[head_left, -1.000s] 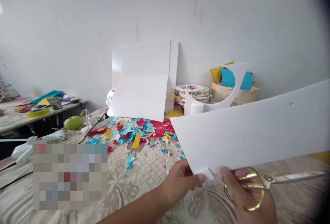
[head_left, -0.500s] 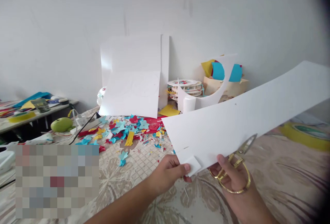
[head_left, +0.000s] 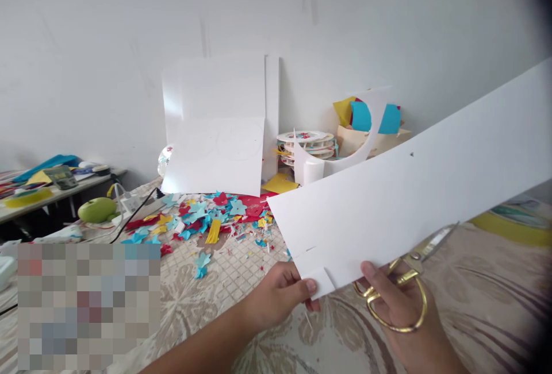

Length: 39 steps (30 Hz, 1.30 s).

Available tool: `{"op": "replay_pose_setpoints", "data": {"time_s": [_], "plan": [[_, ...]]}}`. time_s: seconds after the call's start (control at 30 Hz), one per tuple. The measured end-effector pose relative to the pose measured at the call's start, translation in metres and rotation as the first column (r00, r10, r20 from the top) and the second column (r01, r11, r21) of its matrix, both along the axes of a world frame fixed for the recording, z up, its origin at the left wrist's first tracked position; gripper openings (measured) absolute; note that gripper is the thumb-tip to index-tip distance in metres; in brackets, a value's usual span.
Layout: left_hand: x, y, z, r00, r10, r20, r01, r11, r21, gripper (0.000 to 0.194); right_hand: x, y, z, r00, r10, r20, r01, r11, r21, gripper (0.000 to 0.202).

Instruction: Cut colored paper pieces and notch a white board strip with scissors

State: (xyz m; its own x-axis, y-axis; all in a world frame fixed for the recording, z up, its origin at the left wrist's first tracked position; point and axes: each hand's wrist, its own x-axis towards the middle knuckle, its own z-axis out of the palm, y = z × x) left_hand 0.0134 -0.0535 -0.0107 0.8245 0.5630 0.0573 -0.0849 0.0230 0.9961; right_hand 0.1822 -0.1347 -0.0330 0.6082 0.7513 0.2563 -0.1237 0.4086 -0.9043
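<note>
A long white strip of cardboard [head_left: 379,190] slants from the middle up to the right edge. My left hand [head_left: 284,293] pinches its lower left corner, with the thumb on a small white paper piece [head_left: 322,283] that lies against the strip. A short slit shows in the strip just above that. At the strip's lower edge, my right hand [head_left: 394,299] presses its thumb on the cardboard and keeps hold of gold-handled scissors [head_left: 416,262]. The handle loops sit around the hand, and the blades point up and right, beside the strip. The fingers under the strip are partly hidden.
Coloured paper flowers and scraps [head_left: 202,213] cover the patterned cloth [head_left: 254,270]. White sheets [head_left: 215,150] lean on the wall. A cut-out white sheet [head_left: 373,132] stands by a tiered round white object [head_left: 306,144]. Yellow tape [head_left: 509,230] lies right; a side table [head_left: 95,181] stands left.
The strip's right end has swung upward and further right. My right hand and the scissors have shifted slightly right. The small white piece now lies flatter against the strip under my left thumb.
</note>
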Motion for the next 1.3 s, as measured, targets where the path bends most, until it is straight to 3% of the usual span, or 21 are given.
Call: {"op": "replay_pose_setpoints", "data": {"time_s": [0.2, 0.6, 0.77, 0.93, 1.03, 1.1, 1.3], "plan": [[0.000, -0.002, 0.000, 1.000, 0.013, -0.008, -0.013, 1.000, -0.002, 0.044, -0.003, -0.001, 0.002, 1.000, -0.009, -0.006, 0.009, 1.000, 0.017, 0.024], [0.003, -0.007, -0.002, 0.996, 0.083, 0.025, -0.083, 0.996, -0.012, 0.043, -0.003, -0.005, 0.009, 0.996, -0.046, 0.073, 0.052, 0.995, -0.080, 0.026], [0.003, -0.008, -0.001, 0.992, 0.117, 0.041, -0.117, 0.993, -0.022, 0.040, -0.002, 0.000, 0.004, 0.996, -0.040, 0.078, 0.047, 0.995, -0.092, 0.027], [0.002, -0.003, 0.000, 0.981, 0.186, 0.059, -0.185, 0.982, -0.026, 0.036, -0.003, 0.009, -0.005, 0.963, 0.186, 0.193, -0.169, 0.980, -0.104, 0.038], [-0.002, 0.005, 0.002, 0.969, 0.234, 0.074, -0.234, 0.972, -0.012, 0.034, -0.014, 0.011, -0.007, 0.931, 0.252, 0.263, -0.211, 0.962, -0.175, 0.038], [-0.006, 0.011, 0.006, 0.957, 0.276, 0.093, -0.278, 0.961, 0.006, 0.033, -0.023, 0.011, -0.009, 0.899, 0.339, 0.276, -0.303, 0.938, -0.166, 0.044], [-0.017, 0.019, 0.019, 0.914, 0.379, 0.142, -0.386, 0.922, 0.026, 0.029, -0.025, 0.000, -0.018, 0.841, 0.402, 0.362, -0.310, 0.907, -0.285, 0.041]]}}
